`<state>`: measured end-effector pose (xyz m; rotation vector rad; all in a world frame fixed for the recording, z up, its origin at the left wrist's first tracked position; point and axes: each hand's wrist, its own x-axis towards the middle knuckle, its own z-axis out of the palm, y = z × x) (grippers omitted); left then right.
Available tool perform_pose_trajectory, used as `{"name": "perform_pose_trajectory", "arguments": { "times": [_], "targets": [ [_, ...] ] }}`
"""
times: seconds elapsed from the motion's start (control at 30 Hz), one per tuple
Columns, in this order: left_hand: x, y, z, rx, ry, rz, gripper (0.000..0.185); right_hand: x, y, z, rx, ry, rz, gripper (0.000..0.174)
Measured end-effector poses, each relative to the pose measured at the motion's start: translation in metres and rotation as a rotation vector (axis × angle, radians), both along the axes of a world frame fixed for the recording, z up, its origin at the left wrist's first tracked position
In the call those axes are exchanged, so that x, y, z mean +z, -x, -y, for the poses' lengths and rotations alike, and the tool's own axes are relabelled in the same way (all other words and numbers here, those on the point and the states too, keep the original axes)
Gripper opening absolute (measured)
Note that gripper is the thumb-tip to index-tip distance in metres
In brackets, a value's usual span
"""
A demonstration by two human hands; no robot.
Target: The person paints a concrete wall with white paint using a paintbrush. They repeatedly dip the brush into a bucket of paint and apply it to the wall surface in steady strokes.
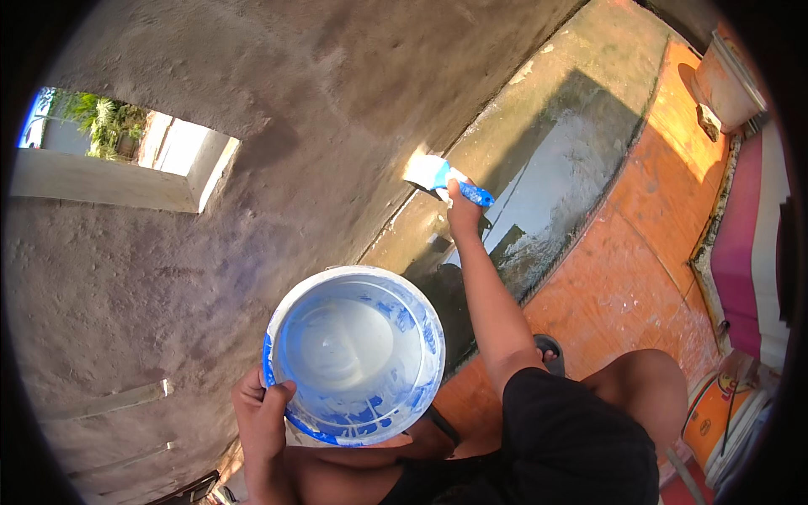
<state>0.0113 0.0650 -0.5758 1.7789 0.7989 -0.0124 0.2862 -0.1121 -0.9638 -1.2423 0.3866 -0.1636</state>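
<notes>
My right hand point(464, 205) grips the blue handle of a wide paintbrush point(439, 175). Its pale bristles touch the foot of a rough plastered wall point(284, 120), where a bright patch shows. At the lower middle, my left hand point(265, 404) holds the rim of a blue plastic bucket point(360, 356), thumb over the edge. Whitish liquid lies in the bucket, and its inner wall is smeared with white. Beneath the brush hand, a wet, greenish concrete strip point(549, 158) runs along the wall.
Orange floor point(618, 265) borders the wet strip. A stained bucket point(726, 85) stands at the upper right, near a stone point(708, 122). An orange labelled pail point(719, 423) is at the lower right. The wall has a window opening point(126, 142). My sandalled foot point(549, 355) rests on the floor.
</notes>
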Motion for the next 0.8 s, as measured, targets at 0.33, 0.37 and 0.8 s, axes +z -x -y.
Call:
{"name": "perform_pose_trajectory", "arguments": {
  "times": [0.33,0.37,0.8],
  "targets": [
    [-0.001,0.004,0.0,-0.001,-0.016,0.006,0.008,-0.002,0.0,-0.018,0.038,0.197,-0.012,0.024],
    [-0.001,0.004,0.0,0.0,-0.017,0.012,0.008,0.001,-0.001,-0.017,0.09,0.272,0.013,0.025],
    [0.001,0.008,-0.001,-0.015,-0.006,0.021,0.006,0.002,0.012,-0.019,0.062,0.182,-0.141,0.024]
  ]
}}
